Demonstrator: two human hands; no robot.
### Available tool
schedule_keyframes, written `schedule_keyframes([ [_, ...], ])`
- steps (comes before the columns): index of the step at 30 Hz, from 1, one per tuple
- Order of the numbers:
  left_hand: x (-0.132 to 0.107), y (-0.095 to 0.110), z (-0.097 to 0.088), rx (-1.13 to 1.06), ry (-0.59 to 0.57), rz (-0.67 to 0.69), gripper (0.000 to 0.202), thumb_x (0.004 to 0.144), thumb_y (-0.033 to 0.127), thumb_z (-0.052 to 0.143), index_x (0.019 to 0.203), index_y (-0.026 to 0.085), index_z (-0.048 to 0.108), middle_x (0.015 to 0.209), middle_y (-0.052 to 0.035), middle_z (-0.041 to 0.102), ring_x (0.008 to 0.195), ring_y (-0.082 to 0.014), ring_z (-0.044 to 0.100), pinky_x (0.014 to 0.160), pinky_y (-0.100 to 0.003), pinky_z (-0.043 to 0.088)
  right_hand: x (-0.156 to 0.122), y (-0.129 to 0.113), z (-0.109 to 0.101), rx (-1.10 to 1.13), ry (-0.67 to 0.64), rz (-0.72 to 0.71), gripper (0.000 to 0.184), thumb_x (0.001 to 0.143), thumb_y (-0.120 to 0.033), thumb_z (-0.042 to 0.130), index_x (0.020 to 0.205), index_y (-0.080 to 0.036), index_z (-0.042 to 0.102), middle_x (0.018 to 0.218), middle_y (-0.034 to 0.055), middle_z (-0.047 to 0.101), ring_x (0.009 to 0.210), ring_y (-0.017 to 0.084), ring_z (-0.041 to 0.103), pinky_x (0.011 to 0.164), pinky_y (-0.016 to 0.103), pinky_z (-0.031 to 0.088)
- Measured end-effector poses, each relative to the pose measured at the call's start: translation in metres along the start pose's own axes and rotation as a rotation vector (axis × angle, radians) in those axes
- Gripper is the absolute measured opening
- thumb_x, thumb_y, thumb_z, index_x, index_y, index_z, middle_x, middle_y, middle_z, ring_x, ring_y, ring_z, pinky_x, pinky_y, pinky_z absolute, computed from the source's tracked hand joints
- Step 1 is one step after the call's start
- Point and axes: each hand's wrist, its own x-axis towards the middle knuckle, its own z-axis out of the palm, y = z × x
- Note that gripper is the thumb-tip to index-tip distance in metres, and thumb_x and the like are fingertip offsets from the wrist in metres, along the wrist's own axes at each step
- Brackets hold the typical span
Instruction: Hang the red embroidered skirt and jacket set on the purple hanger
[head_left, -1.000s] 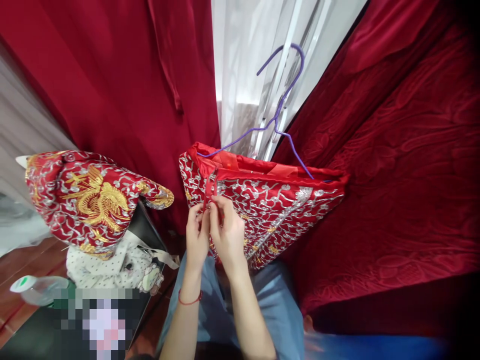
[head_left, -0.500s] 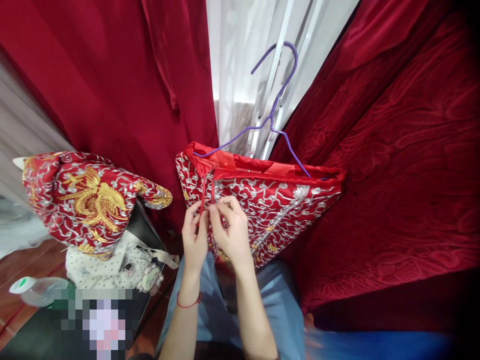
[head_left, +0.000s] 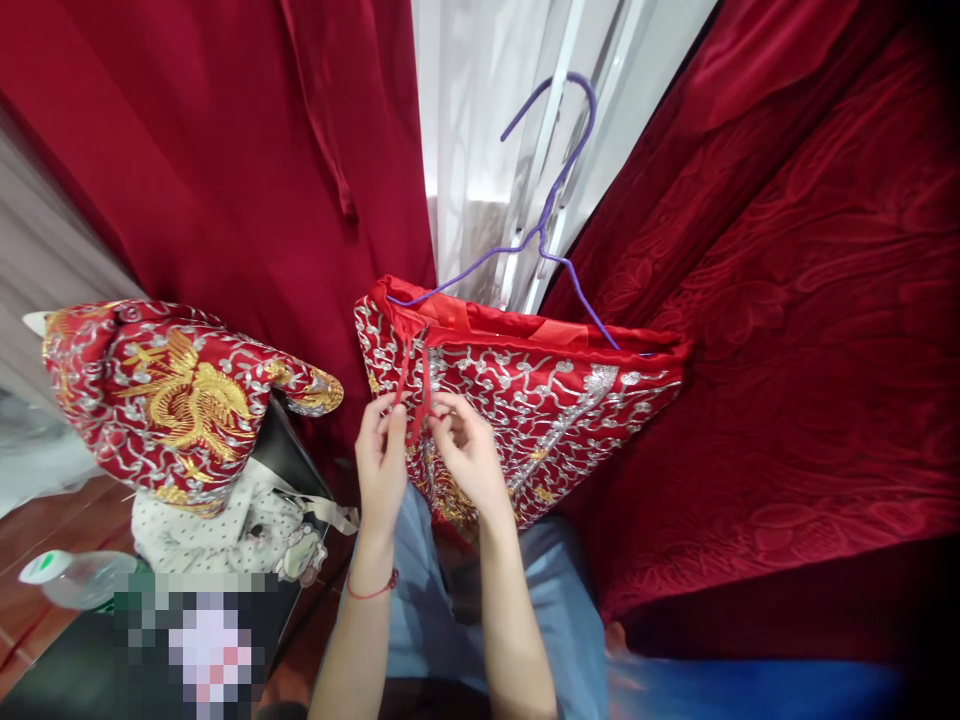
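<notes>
A red skirt [head_left: 517,400] with silver and gold embroidery hangs by its waistband from a purple wire hanger [head_left: 551,200], above my lap. Two thin red ties [head_left: 425,385] drop from the left part of the waistband. My left hand [head_left: 381,450] pinches one tie between thumb and fingers. Just to its right, my right hand [head_left: 469,445] has its fingers curled and closed on the other tie. A small gap separates the hands, and the skirt's front lies behind them.
At left, a matching embroidered red garment [head_left: 195,400] lies over a dark seat beside a polka-dot cloth bag [head_left: 202,535]. A plastic bottle [head_left: 82,578] lies nearby. Red curtains [head_left: 787,350] hang on both sides, with a white sheer curtain [head_left: 480,100] between.
My hands have moved apart, the left one leftward and the right one slightly rightward. The ties now show separately between them. The hanger and skirt have barely shifted.
</notes>
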Motion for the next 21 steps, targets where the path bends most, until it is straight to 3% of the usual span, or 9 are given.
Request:
schedule_keyframes([
  [4,0.029,0.006,-0.003,0.111,0.080,0.085,0.027,0.093,0.047,0.064,0.105,0.022,0.067,0.080,0.0017,0.065,0.064,-0.0086,0.055,0.062,-0.018,0.044,-0.010,0.001,-0.021,-0.457,0.226,-0.072,0.026,0.094,-0.019,0.046,0.098,-0.019,0.071,0.096,0.0059,0.069,0.072,0.013,0.061,0.068,0.026,0.049],
  [8,0.057,0.012,0.001,0.174,-0.107,0.069,0.035,0.090,0.054,0.064,0.090,0.019,0.070,0.063,0.0036,0.054,0.054,-0.0088,0.045,0.053,-0.020,0.036,-0.024,0.001,-0.047,-0.683,0.330,-0.048,0.026,0.091,-0.016,0.050,0.090,-0.019,0.075,0.090,0.0055,0.071,0.067,0.015,0.062,0.068,0.028,0.049],
  [12,0.068,0.018,0.002,0.146,-0.176,-0.065,0.043,0.083,0.060,0.069,0.080,0.017,0.070,0.051,0.0066,0.041,0.044,-0.0059,0.029,0.043,-0.021,0.022,-0.030,0.003,-0.068,-0.727,0.615,-0.099,0.026,0.090,-0.018,0.052,0.092,-0.018,0.078,0.085,0.0061,0.074,0.067,0.016,0.065,0.068,0.029,0.052],
  [15,0.074,0.024,-0.006,0.004,-0.048,-0.053,0.043,0.074,0.056,0.079,0.072,0.016,0.065,0.048,0.0092,0.035,0.041,-0.0035,0.024,0.041,-0.021,0.016,-0.033,0.007,-0.081,-0.731,0.817,-0.134,0.025,0.090,-0.022,0.055,0.092,-0.017,0.079,0.088,0.0081,0.077,0.073,0.019,0.069,0.072,0.032,0.055],
  [18,0.082,0.029,-0.019,-0.104,0.153,0.036,0.042,0.067,0.049,0.085,0.071,0.017,0.058,0.050,0.0110,0.035,0.041,-0.0023,0.026,0.041,-0.018,0.018,-0.035,0.008,-0.090,-0.703,0.915,-0.146,0.025,0.090,-0.026,0.057,0.094,-0.017,0.080,0.090,0.0094,0.078,0.076,0.020,0.071,0.072,0.033,0.055],
  [20,0.085,0.031,-0.025,-0.096,0.181,0.060,0.043,0.067,0.049,0.085,0.073,0.018,0.057,0.052,0.0110,0.036,0.041,-0.0023,0.027,0.042,-0.018,0.020,-0.034,0.007,-0.092,-0.725,0.939,-0.120,0.026,0.090,-0.027,0.057,0.094,-0.018,0.081,0.090,0.0092,0.078,0.074,0.020,0.070,0.071,0.032,0.053],
  [21,0.085,0.032,-0.027,-0.066,0.142,0.050,0.042,0.069,0.050,0.084,0.074,0.018,0.057,0.052,0.0106,0.037,0.042,-0.0026,0.028,0.042,-0.017,0.021,-0.034,0.006,-0.091,-0.754,0.941,-0.092,0.026,0.090,-0.027,0.056,0.094,-0.018,0.081,0.090,0.0087,0.077,0.074,0.019,0.069,0.071,0.032,0.052],
])
